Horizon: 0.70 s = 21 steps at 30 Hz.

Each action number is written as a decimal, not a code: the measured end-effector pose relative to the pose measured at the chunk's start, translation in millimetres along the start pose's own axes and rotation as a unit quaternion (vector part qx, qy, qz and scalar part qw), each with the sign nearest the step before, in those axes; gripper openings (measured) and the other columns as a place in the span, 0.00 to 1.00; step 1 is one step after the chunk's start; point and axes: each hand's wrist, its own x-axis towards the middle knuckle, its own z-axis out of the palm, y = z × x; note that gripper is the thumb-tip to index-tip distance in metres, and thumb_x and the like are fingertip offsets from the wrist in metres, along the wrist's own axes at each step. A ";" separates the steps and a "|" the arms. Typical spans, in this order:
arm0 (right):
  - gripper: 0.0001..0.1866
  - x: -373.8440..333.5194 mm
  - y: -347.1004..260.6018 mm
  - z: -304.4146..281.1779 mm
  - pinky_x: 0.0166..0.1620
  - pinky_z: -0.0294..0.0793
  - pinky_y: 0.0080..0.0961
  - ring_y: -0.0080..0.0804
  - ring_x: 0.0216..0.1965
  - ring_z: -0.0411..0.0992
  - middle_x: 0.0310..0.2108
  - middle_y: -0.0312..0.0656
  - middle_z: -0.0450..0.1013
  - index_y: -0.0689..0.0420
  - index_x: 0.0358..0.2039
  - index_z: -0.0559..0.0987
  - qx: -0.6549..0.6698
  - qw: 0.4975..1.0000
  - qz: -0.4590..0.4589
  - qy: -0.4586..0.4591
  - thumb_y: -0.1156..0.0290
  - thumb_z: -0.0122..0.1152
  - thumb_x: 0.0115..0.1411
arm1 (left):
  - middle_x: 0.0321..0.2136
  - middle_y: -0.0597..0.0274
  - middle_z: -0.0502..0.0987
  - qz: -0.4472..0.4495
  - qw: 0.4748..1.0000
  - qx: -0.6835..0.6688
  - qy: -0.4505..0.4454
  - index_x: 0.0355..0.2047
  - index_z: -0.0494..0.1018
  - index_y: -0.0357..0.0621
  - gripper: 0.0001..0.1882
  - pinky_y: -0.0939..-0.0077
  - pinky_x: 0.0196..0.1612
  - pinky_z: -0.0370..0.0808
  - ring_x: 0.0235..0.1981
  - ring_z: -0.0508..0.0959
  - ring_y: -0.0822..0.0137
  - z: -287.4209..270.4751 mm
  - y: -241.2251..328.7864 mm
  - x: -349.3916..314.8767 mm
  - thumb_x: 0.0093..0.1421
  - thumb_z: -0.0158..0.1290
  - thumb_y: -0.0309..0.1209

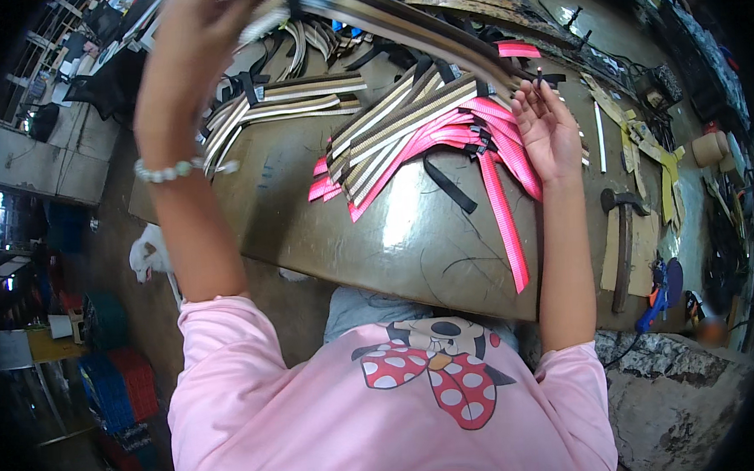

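Observation:
My left hand [212, 21] is raised at the top edge, smeared by motion and partly cut off, with a beaded bracelet on the wrist. From it a brown, black and cream striped webbing strap [408, 22] slants down through the air to my right hand. The fingers of my right hand [549, 128] are curled, palm up, by the strap's lower end; a slim dark thing shows at their tips, too small to name. Below lies a pile of striped webbing straps [414, 135] and bright pink webbing straps [502, 220]. A black strap [449, 183] sticks out toward me.
More striped straps [301, 90] lie at the left of the brown table [344, 254]. At the right are a hammer [623, 248] on cardboard, a blue-handled tool [654, 306], yellow scraps [671, 177] and a tape roll [710, 148]. A white dog [150, 252] stands on the floor, left.

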 end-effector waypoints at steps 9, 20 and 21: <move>0.08 -6.1 17.8 15.3 0.42 0.80 0.27 0.30 0.37 0.76 0.37 0.44 0.75 0.60 0.40 0.73 -0.140 0.989 -0.030 -0.017 0.69 0.55 0.65 | 0.36 0.55 0.79 -0.091 0.978 0.188 -0.013 0.41 0.78 0.41 0.12 0.72 0.40 0.74 0.36 0.78 0.65 40.9 -76.8 -56.8 0.59 0.55 0.32; 0.11 -14.0 18.5 32.0 0.44 0.78 0.22 0.28 0.37 0.76 0.38 0.44 0.74 0.65 0.40 0.72 -0.286 0.942 -0.174 -0.025 0.69 0.56 0.65 | 0.33 0.54 0.73 0.110 0.983 0.100 -0.106 0.40 0.76 0.38 0.19 0.65 0.43 0.73 0.37 0.74 0.55 205.7 49.2 -51.7 0.51 0.62 0.37; 0.11 -12.6 22.0 31.1 0.46 0.78 0.23 0.28 0.39 0.76 0.38 0.44 0.74 0.65 0.41 0.72 -0.329 0.931 -0.156 0.011 0.69 0.55 0.65 | 0.32 0.53 0.73 0.117 0.981 0.091 -0.122 0.39 0.76 0.38 0.18 0.65 0.42 0.73 0.36 0.75 0.55 199.1 47.3 -55.0 0.51 0.62 0.36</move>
